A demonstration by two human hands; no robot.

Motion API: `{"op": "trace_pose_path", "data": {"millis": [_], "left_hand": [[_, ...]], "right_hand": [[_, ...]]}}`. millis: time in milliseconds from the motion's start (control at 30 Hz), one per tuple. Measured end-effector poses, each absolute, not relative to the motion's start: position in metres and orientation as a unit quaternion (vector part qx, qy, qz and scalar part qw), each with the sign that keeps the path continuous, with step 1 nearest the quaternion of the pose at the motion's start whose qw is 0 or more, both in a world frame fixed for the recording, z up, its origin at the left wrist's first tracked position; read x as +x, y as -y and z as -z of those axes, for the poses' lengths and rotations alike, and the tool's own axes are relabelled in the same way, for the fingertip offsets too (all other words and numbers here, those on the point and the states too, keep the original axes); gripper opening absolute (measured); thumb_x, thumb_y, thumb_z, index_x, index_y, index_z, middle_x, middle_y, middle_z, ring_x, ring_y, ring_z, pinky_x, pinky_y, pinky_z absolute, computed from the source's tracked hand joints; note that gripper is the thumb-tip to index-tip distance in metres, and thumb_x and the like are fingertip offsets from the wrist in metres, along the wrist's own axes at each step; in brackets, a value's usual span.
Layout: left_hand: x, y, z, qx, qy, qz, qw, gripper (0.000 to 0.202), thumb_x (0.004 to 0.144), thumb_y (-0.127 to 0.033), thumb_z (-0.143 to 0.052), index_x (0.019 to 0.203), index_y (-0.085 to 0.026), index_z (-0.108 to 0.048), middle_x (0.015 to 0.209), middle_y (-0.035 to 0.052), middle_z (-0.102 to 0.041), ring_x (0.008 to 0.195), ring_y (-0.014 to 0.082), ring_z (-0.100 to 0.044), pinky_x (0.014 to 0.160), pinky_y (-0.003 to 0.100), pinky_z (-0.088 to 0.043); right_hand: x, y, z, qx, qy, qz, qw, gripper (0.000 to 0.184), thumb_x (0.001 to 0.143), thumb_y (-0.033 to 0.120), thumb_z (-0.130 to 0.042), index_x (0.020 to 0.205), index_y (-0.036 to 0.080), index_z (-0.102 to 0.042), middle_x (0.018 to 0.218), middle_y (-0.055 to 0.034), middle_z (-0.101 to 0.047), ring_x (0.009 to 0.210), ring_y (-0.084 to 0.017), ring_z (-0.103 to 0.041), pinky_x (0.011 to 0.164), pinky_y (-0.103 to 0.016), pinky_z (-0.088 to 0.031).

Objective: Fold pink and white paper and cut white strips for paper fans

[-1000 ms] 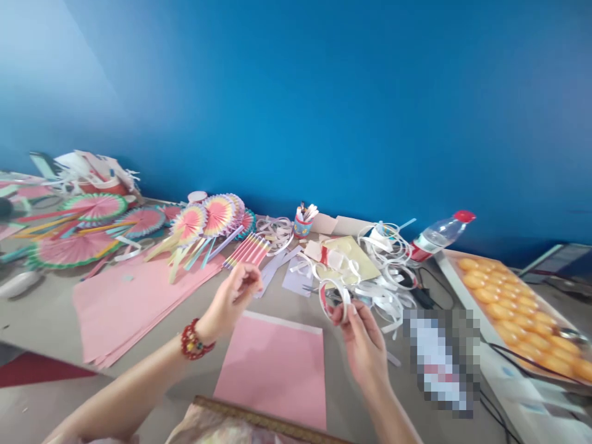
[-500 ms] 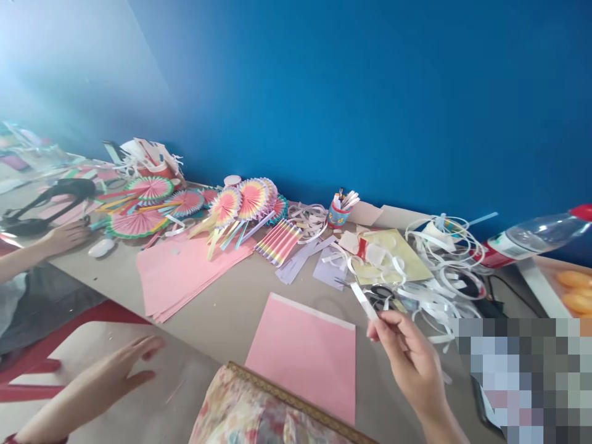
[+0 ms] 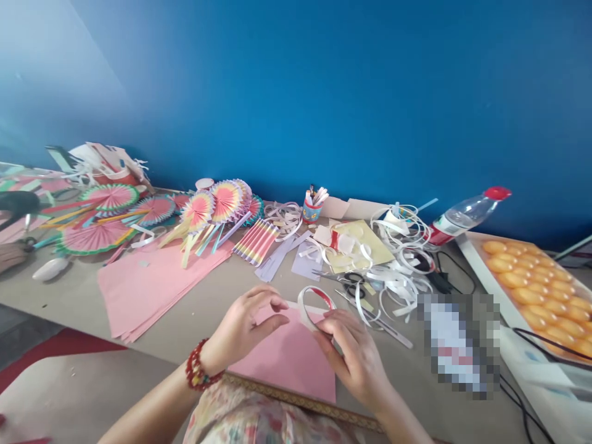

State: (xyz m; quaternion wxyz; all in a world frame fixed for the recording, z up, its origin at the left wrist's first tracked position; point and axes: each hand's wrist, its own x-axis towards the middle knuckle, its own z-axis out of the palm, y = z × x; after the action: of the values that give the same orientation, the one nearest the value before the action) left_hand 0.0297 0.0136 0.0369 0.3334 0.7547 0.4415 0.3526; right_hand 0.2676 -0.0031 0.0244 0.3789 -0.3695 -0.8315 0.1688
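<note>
My right hand (image 3: 349,351) grips a roll of white tape (image 3: 303,308), its core showing red, between thumb and fingers. The roll stands on edge above a pink paper sheet (image 3: 287,357). Along the far edge of that sheet runs a pale strip, partly hidden by the roll and hands. My left hand (image 3: 250,317), a red bead bracelet at its wrist, hovers just left of the roll with thumb and fingers apart and nothing in them. Black-handled scissors (image 3: 355,285) lie beyond my right hand, close to a ruler-like strip (image 3: 393,333).
Pink sheets (image 3: 157,283) are stacked at left, near folded paper fans (image 3: 226,200) and a pleated striped paper (image 3: 256,242). Curled white strips (image 3: 398,287), a pen cup (image 3: 312,209), a bottle (image 3: 467,213) and an orange-topped box (image 3: 536,283) stand rightward. Another person's hand (image 3: 12,258) is at far left.
My left hand has come from the left to beside the roll. My right hand has drawn in over the pink sheet and turned the white piece, now seen as a ring. The view has swung right.
</note>
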Motion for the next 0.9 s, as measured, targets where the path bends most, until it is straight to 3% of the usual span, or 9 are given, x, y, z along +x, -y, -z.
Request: {"op": "trace_pose_path", "data": {"millis": [267,500,700,900], "left_hand": [[0.051,-0.019,-0.047,0.737,-0.423,-0.330,0.411,0.015,0.090,-0.029,-0.062,0.079,-0.019,-0.058,0.081,0.0006,-0.063,0.079,0.0144,-0.060,0.077,0.025,-0.043],[0.041,-0.018,-0.046,0.721,-0.422,-0.336,0.436,0.019,0.093,-0.030,-0.057,0.078,-0.018,-0.057,0.082,0.0021,-0.061,0.080,0.0152,-0.058,0.079,0.027,-0.043],[0.015,-0.019,-0.043,0.690,-0.474,-0.330,0.436,0.026,0.094,-0.037,-0.052,0.077,-0.018,-0.054,0.077,0.0012,-0.056,0.075,0.0144,-0.053,0.072,0.025,-0.043],[-0.013,-0.006,-0.029,0.661,-0.555,-0.294,0.411,0.020,0.091,-0.033,-0.052,0.077,-0.019,-0.055,0.079,0.0013,-0.057,0.077,0.0150,-0.055,0.065,0.021,-0.044]], "right_hand": [[0.263,0.003,-0.022,-0.374,0.831,-0.169,0.375,0.006,0.094,0.015,-0.052,0.090,0.021,-0.053,0.078,-0.0035,-0.061,0.078,-0.019,-0.059,0.075,-0.033,-0.046],[0.267,-0.001,-0.025,-0.372,0.842,-0.154,0.359,0.002,0.094,0.022,-0.055,0.093,0.020,-0.055,0.074,-0.0015,-0.061,0.067,-0.016,-0.056,0.068,-0.028,-0.043],[0.298,0.005,-0.037,-0.398,0.854,-0.173,0.287,0.009,0.096,0.020,-0.046,0.093,0.022,-0.055,0.076,-0.0015,-0.061,0.069,-0.016,-0.056,0.068,-0.028,-0.042],[0.332,0.020,-0.039,-0.442,0.863,-0.123,0.212,0.012,0.098,0.025,-0.046,0.092,0.024,-0.056,0.078,-0.0014,-0.064,0.071,-0.018,-0.060,0.068,-0.029,-0.042]]}}
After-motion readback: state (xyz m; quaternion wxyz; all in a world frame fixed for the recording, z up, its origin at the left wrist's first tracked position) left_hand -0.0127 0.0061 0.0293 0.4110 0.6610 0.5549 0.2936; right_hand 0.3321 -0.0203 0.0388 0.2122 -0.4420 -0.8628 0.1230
